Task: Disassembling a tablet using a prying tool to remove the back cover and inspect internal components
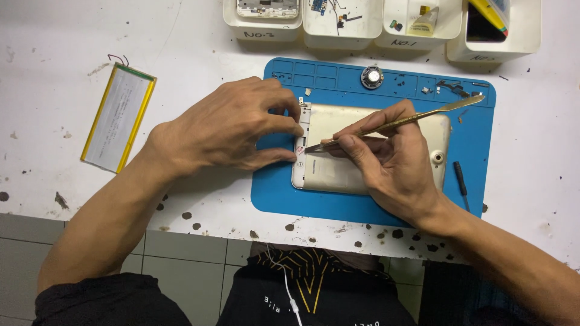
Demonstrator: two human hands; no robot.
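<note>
- This is a small electronics repair workshop, set up for taking handheld devices apart.
- A blue silicone repair mat (275, 193) with moulded compartments along its far edge lies on a white table (48, 36) that is stained and chipped along the near edge.
- A gold device back shell (338, 172) lies opened on the mat, with loose screws and small parts in the compartments.
- A row of white parts bins (341, 36) at the far side holds circuit pieces, cables and a stripped frame.
- A flat battery pack (118, 118) with trailing wires lies to the left.
- A small screwdriver (461, 181) rests on the mat's right side, and a round speaker part (372, 76) sits on the far edge.
</note>
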